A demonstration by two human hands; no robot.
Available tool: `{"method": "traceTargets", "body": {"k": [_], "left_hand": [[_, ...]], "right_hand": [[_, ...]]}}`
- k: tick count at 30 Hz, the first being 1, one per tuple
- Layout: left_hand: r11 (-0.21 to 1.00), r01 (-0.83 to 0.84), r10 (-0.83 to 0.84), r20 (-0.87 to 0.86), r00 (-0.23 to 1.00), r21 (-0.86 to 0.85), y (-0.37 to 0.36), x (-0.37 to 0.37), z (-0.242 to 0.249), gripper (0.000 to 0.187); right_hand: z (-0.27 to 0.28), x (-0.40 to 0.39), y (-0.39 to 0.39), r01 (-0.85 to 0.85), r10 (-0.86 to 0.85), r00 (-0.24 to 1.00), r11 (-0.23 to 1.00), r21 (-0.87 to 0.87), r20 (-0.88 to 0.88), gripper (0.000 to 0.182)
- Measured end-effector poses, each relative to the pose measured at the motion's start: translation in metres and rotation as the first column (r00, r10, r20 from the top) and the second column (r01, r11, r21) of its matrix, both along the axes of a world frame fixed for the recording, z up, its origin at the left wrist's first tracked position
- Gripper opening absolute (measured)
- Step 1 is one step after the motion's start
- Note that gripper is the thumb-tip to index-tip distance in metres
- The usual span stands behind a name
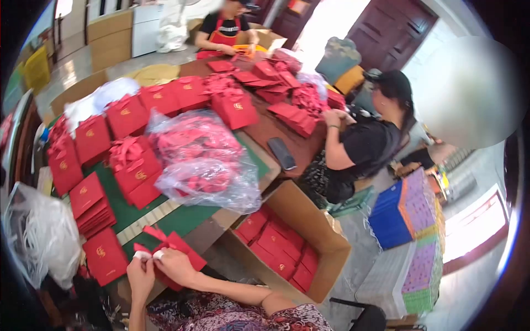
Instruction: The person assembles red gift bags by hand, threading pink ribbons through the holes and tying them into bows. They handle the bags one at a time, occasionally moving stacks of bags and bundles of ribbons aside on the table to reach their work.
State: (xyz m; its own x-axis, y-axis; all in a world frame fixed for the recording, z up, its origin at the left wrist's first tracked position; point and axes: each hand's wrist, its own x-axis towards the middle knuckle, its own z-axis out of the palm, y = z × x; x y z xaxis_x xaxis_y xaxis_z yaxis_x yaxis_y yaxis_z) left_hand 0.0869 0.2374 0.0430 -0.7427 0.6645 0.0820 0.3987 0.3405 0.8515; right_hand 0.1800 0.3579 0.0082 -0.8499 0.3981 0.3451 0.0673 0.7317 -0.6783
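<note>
Close to my body, at the table's near edge, a red paper gift bag point(186, 249) lies partly under my right hand point(175, 267). A red ribbon point(155, 234) rises from the bag. My left hand point(141, 271) and right hand are drawn together at this ribbon, fingers pinched on it. White wrapping shows on fingertips of both hands. Just left of them lies another red gift bag point(105, 257) with a gold emblem, and behind it a stack of flat red bags point(91, 203). My fingers partly hide the ribbon's lower part.
A clear plastic bag of red ribbons point(201, 157) sits mid-table, among standing red bags point(135, 171). An open carton point(328, 243) packed with red bags stands right of the table. Two people point(375, 138) work across from me. A white plastic bag point(44, 231) is at left.
</note>
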Motion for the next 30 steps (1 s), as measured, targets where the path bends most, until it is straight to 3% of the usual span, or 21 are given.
{"method": "traceTargets", "body": {"k": [4,6,7,9,11,15,17,20,22,24,26,28,30], "left_hand": [[1.0,0.009,-0.01,0.028,1.0,0.023,0.0,-0.004,-0.001,0.005],[0.999,0.013,-0.015,0.035,0.999,0.05,0.001,-0.007,-0.005,0.011],[1.0,-0.004,0.003,0.051,0.999,0.019,0.002,-0.005,0.0,0.015],[1.0,-0.018,0.02,0.066,0.998,-0.016,0.003,-0.003,0.0,0.019],[0.999,-0.021,0.014,-0.165,0.986,-0.038,0.002,-0.002,-0.009,0.026],[0.99,-0.049,0.015,-0.254,0.967,-0.13,0.003,0.008,0.0,0.025],[0.999,0.012,-0.024,-0.309,0.951,-0.04,0.002,0.012,0.003,0.022],[0.992,0.121,-0.092,-0.443,0.892,0.038,0.003,0.015,0.008,0.019],[0.992,0.125,-0.115,-0.499,0.859,-0.014,0.003,0.013,0.007,0.018],[0.995,0.1,-0.099,-0.482,0.871,-0.023,0.003,0.012,0.008,0.019],[0.994,0.103,-0.104,-0.46,0.882,-0.027,0.005,0.007,0.009,0.019],[0.993,0.105,-0.072,-0.433,0.899,0.052,0.007,0.003,0.008,0.019],[0.991,0.132,-0.108,-0.377,0.92,0.037,0.003,0.008,0.001,0.018]], "right_hand": [[0.008,-0.001,0.006,-0.019,0.021,0.999,0.997,0.077,-0.026,0.013],[0.019,-0.001,0.009,-0.026,0.026,1.0,1.0,0.006,-0.01,0.011],[0.02,-0.006,0.014,-0.017,0.017,0.996,1.0,0.004,-0.089,0.011],[0.026,-0.011,0.025,-0.051,0.054,0.998,0.996,0.066,-0.044,0.012],[0.019,-0.018,0.032,-0.121,0.119,0.993,0.981,0.149,0.024,0.015],[0.016,-0.026,0.047,-0.268,0.247,0.952,0.958,0.1,0.181,0.018],[0.02,-0.03,0.059,-0.37,0.424,0.863,0.901,-0.227,0.276,0.022],[0.017,-0.035,0.073,-0.44,0.523,0.833,0.824,-0.357,0.18,0.023],[0.058,-0.035,0.083,-0.28,0.596,0.689,0.743,-0.608,0.412,0.023],[0.031,-0.041,0.083,-0.4,0.6,0.763,0.73,-0.554,0.24,0.025],[0.009,-0.04,0.078,-0.349,0.516,0.834,0.767,-0.538,0.195,0.024],[0.011,-0.038,0.069,-0.228,0.401,0.879,0.829,-0.511,0.258,0.024],[-0.004,-0.045,0.07,-0.136,0.297,0.941,0.774,-0.618,0.164,0.023]]}}
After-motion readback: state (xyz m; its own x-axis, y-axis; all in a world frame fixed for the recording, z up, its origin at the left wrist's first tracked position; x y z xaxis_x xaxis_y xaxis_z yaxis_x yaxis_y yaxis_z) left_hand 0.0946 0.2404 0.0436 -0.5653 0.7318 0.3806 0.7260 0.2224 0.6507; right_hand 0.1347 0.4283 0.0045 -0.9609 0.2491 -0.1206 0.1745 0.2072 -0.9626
